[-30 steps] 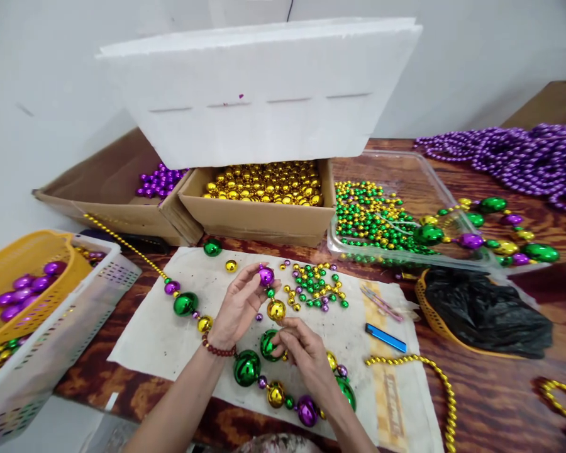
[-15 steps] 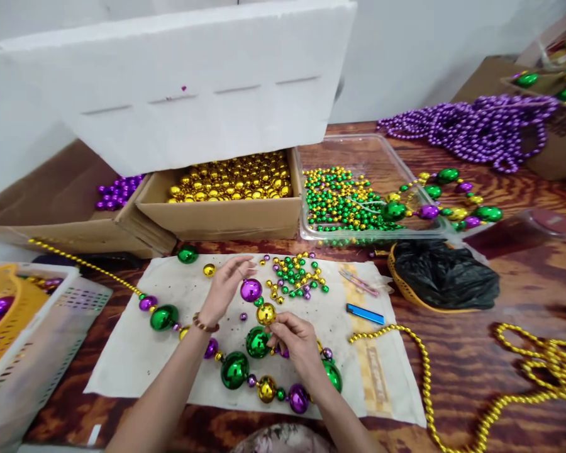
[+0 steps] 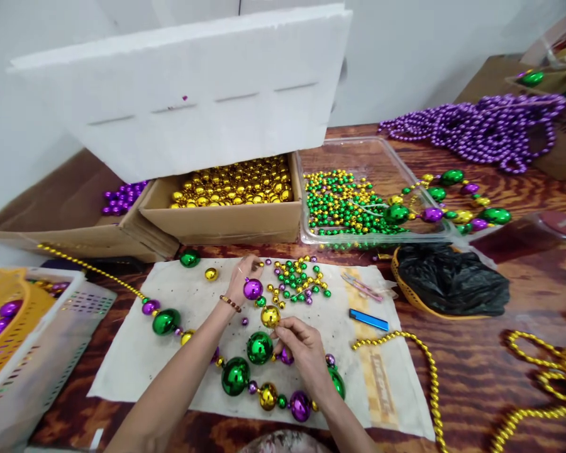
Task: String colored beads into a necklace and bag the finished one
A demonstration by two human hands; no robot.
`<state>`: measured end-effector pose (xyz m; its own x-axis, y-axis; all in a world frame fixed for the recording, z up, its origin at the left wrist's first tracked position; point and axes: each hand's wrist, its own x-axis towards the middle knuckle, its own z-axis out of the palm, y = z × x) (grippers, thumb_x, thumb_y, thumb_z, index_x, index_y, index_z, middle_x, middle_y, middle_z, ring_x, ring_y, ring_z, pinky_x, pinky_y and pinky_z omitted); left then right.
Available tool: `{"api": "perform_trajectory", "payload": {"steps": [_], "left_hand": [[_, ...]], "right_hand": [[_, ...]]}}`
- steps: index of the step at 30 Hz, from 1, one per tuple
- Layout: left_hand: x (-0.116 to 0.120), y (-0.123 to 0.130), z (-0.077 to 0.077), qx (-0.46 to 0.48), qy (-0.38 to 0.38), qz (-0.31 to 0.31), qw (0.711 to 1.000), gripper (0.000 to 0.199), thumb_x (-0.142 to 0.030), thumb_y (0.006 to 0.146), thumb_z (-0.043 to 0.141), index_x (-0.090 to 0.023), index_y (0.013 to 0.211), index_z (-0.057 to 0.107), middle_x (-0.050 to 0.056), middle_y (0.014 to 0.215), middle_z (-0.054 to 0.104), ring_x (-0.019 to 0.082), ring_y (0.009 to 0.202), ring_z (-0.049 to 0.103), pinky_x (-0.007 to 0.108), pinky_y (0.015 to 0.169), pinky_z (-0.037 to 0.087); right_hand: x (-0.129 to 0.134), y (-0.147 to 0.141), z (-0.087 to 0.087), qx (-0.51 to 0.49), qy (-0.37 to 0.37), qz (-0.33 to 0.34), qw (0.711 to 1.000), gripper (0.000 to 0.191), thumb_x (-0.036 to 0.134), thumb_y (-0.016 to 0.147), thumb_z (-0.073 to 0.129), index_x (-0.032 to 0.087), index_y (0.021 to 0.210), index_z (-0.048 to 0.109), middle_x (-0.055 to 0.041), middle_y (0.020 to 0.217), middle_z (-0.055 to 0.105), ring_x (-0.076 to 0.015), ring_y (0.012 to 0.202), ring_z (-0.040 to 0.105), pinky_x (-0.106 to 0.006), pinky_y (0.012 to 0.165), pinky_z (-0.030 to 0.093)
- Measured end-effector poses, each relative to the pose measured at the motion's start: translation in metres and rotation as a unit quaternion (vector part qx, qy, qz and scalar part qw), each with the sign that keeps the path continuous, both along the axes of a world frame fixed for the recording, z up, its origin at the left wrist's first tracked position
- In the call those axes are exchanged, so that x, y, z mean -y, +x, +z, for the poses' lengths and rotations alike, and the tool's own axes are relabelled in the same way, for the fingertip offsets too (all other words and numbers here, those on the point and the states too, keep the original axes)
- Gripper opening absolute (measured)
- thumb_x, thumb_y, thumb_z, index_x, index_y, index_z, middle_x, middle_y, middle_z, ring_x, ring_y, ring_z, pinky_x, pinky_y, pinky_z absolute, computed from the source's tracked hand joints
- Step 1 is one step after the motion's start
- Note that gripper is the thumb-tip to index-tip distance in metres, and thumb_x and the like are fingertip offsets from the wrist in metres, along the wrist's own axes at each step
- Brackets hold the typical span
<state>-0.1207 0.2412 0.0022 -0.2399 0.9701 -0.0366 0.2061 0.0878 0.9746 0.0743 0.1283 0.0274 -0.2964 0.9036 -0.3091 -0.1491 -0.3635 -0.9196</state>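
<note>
At seven o'clock from the loose beads [image 3: 298, 277], the bead strand [image 3: 259, 347] is pinched by the right hand [image 3: 304, 347], the left hand's [image 3: 239, 282] grip cannot be told, and beads could be shed were the pinch loosened.

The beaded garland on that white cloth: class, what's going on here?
A person's right grip pinches the beaded garland just beside a gold ball. The left grip is near the small loose beads, toward the far side of the white cloth; whether it holds anything is unclear. Much of the garland lies on the cloth.
</note>
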Motion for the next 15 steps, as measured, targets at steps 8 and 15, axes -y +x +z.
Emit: {"api": "perform_trajectory", "payload": {"steps": [8, 15], "left_hand": [[0.05, -0.012, 0.067, 0.379, -0.026, 0.001, 0.925, 0.026, -0.024, 0.076, 0.078, -0.015, 0.098, 0.068, 0.004, 0.089, 0.068, 0.017, 0.082, 0.068, 0.031, 0.081, 0.055], [0.072, -0.016, 0.08, 0.493, -0.007, 0.028, 0.87, 0.025, -0.018, 0.081, 0.076, -0.013, 0.103, 0.068, 0.007, 0.087, 0.072, 0.018, 0.085, 0.071, 0.034, 0.09, 0.057]], "right_hand": [[0.0, 0.007, -0.004, 0.034, 0.047, -0.017, 0.998, 0.034, 0.051, 0.085, 0.064, 0.017, 0.078, 0.067, -0.001, 0.057, 0.063, -0.0146, 0.05, 0.053, -0.024, 0.051, 0.04], [0.003, 0.009, -0.004, 0.068, 0.078, 0.007, 0.995, 0.033, 0.05, 0.088, 0.063, 0.017, 0.081, 0.068, -0.0033, 0.068, 0.066, -0.0164, 0.057, 0.058, -0.026, 0.054, 0.044]]}}
